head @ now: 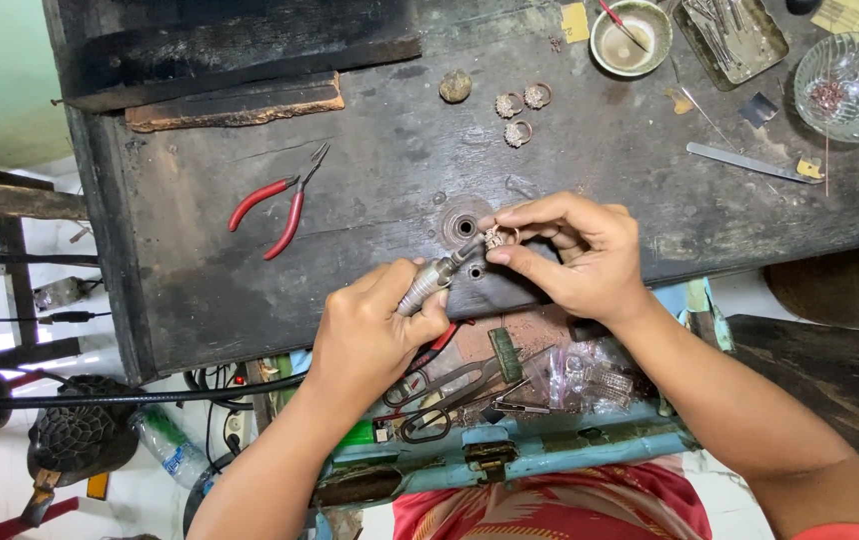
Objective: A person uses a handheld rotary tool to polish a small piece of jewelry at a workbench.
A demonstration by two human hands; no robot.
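1. head view: the left hand (375, 330) is closed around a slim metal rotary handpiece (437, 277), holding it like a pen, and its tip points up and to the right toward a small ring (498, 237).
2. the right hand (575, 255) pinches this ring between thumb and fingertips, just over the front edge of the dark wooden bench (370, 180). the ring has a pale, ornate top, and the tool tip is at it or touching it; i cannot tell which exactly.
3. just beside the ring, on the bench, there is a round worn hole (466, 224) in the wood.
4. red-handled pliers (280, 205) lie on the bench to the left of the hands, well apart from them.
5. further back on the bench lie three more rings (520, 108) close together, and a small rough lump (456, 87) beside them.
6. at the far right of the bench stand a small round bowl (632, 40), a flat tray with thin metal tools (735, 38) and a clear glass dish (850, 85). a flat metal file (745, 162) lies near the dish.
7. below the hands there is an open blue drawer (510, 450), with scissors (440, 400) and small clear plastic bags (590, 375) inside.
8. a black flexible cable (130, 398) runs from the left side toward the left wrist.
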